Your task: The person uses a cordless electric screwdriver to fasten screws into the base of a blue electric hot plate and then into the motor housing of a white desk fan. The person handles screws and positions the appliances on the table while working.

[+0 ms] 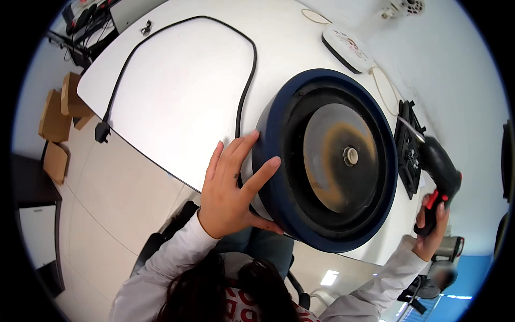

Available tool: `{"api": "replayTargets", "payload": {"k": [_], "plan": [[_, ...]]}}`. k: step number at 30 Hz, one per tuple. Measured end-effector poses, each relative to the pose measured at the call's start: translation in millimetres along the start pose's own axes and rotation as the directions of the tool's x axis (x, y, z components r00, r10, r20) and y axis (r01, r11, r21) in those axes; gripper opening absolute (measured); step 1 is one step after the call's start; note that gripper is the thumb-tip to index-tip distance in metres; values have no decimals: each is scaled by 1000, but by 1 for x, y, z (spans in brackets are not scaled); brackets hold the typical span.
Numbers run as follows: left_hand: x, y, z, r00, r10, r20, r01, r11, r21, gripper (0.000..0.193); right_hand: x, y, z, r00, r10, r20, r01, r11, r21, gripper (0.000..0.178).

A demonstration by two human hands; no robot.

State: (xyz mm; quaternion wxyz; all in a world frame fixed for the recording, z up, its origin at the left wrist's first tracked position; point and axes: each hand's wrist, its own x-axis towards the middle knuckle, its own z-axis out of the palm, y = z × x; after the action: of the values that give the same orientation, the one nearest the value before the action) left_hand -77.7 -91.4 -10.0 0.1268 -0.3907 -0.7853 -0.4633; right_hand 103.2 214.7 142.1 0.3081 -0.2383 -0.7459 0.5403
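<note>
Large round appliance with a dark blue rim and black recessed inside (328,161) is sitting on the white worktop (177,96), right of centre, near the person's edge, open face turned up toward the camera. Inside it, a grey metal disc with a brownish ring stain (332,177) is showing, a small pale round knob (350,156) standing at its middle. Left hand (228,180) is resting on the rim's left side, fingers spread. Right hand (433,228) is wrapping around the handle of a black and red power screwdriver (441,166), its metal tip pointing up-left over a black plastic tool tray (409,161); whether they are touching, cannot tell. Black power cable (254,48) is running from the appliance's left side in a wide arc, its black plug (102,132) hanging at the worktop's left edge. White rounded pouch (346,47) is lying beyond the appliance. Brown cardboard boxes (55,123) are standing off to the left.
</note>
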Motion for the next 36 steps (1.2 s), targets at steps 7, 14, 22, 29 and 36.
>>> {"api": "replayTargets", "payload": {"k": [7, 14, 22, 29, 36], "plan": [[1, -4, -4, 999, -22, 48, 23, 999, -24, 110, 40, -45, 122, 935, 6, 354, 78, 972, -223, 50], [-1, -5, -2, 998, -31, 46, 33, 999, -31, 109, 45, -42, 125, 930, 21, 367, 91, 953, -287, 48], [-2, -6, -2, 998, -29, 50, 30, 999, -29, 110, 41, -41, 126, 928, 23, 371, 76, 965, -250, 47], [-3, -10, 2, 1000, 16, -1, -16, 1000, 16, 114, 43, -40, 133, 920, 14, 391, 93, 962, -255, 44], [-4, -9, 2, 1000, 16, -3, -16, 1000, 21, 114, 42, -42, 133, 921, -3, 390, 115, 958, -264, 39]]}}
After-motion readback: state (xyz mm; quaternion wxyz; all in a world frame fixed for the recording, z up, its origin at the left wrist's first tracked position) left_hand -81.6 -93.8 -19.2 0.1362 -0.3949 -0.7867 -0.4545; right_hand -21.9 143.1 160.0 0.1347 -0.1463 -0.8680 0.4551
